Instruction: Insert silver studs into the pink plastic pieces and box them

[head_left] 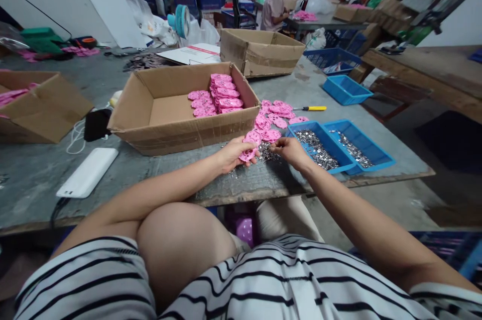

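Note:
My left hand holds a pink piece with cutouts, thumb on top, just in front of the open cardboard box. To its right, my right hand has its fingertips pinched together over a pile of small shiny metal parts; whatever sits between them is too small to make out. Behind both hands lie several loose pink pieces. Stacks of pink pieces stand in the right part of the box. Two blue trays with small metal parts are right of my right hand.
A yellow-handled tool lies behind the trays, with a blue basket farther back. On the left are a white power bank, a black phone and another box. A person sits at a far table.

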`<action>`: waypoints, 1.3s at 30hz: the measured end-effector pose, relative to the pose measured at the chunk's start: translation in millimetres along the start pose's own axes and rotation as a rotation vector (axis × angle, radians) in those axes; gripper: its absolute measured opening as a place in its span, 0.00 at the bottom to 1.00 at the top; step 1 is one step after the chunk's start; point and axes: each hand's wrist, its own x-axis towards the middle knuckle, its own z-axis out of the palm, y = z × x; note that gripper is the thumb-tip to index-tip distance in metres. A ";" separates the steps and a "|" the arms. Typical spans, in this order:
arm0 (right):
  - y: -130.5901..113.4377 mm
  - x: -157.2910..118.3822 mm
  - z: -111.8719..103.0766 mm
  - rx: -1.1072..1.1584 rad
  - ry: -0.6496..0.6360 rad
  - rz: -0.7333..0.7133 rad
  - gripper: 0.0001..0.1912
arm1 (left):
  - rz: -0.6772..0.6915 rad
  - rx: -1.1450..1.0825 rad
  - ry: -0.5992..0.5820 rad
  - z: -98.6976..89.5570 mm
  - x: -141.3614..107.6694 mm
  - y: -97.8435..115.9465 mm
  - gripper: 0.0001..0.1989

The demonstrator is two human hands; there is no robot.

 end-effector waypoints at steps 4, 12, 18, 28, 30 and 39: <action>-0.2 1.8 -1.9 -0.047 0.017 -0.006 0.03 | 0.013 -0.006 -0.016 1.0 2.2 1.7 0.03; 2.2 -10.3 -2.1 -0.149 0.022 -0.026 0.02 | 0.000 -0.013 0.024 -2.1 2.1 -1.2 0.03; 19.0 -38.1 -7.4 -0.373 -0.048 -0.073 0.06 | -0.015 -0.008 0.027 -2.0 0.6 -2.2 0.03; 1.9 -52.7 3.3 -0.708 -0.156 -0.172 0.08 | -0.043 0.009 0.045 -2.8 -0.3 -4.9 0.03; 1.4 -49.4 4.6 -0.660 -0.156 -0.183 0.07 | -0.045 0.008 0.046 -3.4 -1.4 -5.0 0.03; -10.6 -37.7 3.9 0.674 -0.230 0.085 0.15 | -0.018 -0.024 0.029 -3.9 -8.3 -4.3 0.04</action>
